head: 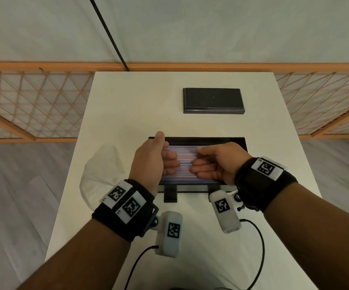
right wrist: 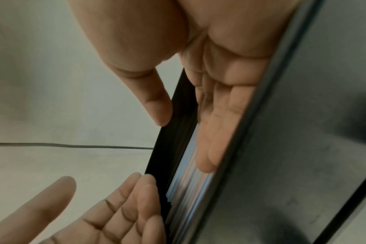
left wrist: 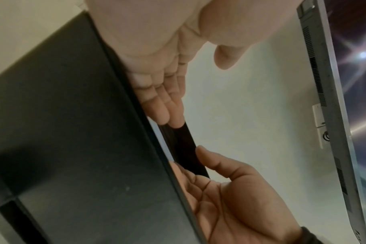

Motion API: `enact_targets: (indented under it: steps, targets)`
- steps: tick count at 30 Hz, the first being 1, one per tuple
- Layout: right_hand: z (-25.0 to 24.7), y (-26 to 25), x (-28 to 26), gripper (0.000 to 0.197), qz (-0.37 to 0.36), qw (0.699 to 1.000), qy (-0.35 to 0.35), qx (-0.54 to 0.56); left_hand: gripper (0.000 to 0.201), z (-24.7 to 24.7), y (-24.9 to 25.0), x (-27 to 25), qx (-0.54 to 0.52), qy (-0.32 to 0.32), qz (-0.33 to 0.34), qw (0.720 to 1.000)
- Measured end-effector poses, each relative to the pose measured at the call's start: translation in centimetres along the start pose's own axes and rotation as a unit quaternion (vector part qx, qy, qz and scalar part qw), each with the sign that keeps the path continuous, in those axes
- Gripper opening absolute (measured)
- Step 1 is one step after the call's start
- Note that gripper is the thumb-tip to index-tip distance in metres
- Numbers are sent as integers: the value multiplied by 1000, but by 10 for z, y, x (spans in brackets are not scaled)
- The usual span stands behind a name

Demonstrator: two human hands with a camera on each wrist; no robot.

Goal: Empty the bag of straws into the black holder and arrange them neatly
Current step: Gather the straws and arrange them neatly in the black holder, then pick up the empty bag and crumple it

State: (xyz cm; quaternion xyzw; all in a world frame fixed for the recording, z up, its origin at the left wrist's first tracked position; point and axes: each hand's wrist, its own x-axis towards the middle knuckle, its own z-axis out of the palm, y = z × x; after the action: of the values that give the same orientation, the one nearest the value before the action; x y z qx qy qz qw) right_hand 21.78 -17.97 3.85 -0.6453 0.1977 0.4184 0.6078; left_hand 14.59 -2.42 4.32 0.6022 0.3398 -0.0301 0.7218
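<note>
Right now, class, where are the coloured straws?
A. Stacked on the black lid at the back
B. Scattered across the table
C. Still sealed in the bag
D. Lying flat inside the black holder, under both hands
D: the straws lie side by side in the black holder, with the left hand and right hand flat on them.

Head view: even, soft indoor light, fairly bright, weak shadows under the forearms on the counter (head: 190, 237). Wide-angle bending at the edges; railing (head: 43, 65) bows. Straws (head: 185, 162) smeared into streaks. Wrist views dimmer, warm cast, soft focus, near palm overexposed. Left wrist: starburst glare from a ceiling light (left wrist: 363, 54). Holder wall (right wrist: 303, 148) dark, grainy.
</note>
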Motion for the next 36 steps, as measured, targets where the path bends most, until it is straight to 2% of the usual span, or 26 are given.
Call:
enact_targets:
  steps: [13, 26, 33, 36]
  targets:
    - [-3, -1, 3, 26, -4, 999, 2, 39, 41, 1, 0, 5, 38, -21, -11, 999]
    - [4, -5, 7, 13, -32, 995, 16, 96, 41, -1, -5, 9, 38, -28, 1, 999]
    - [4, -4, 7, 18, -29, 990, 18, 139, 41, 0, -4, 7, 41, -28, 2, 999]
    - [3, -4, 4, 23, -29, 988, 13, 149, 38, -1, 1, 0, 41, -20, 25, 999]
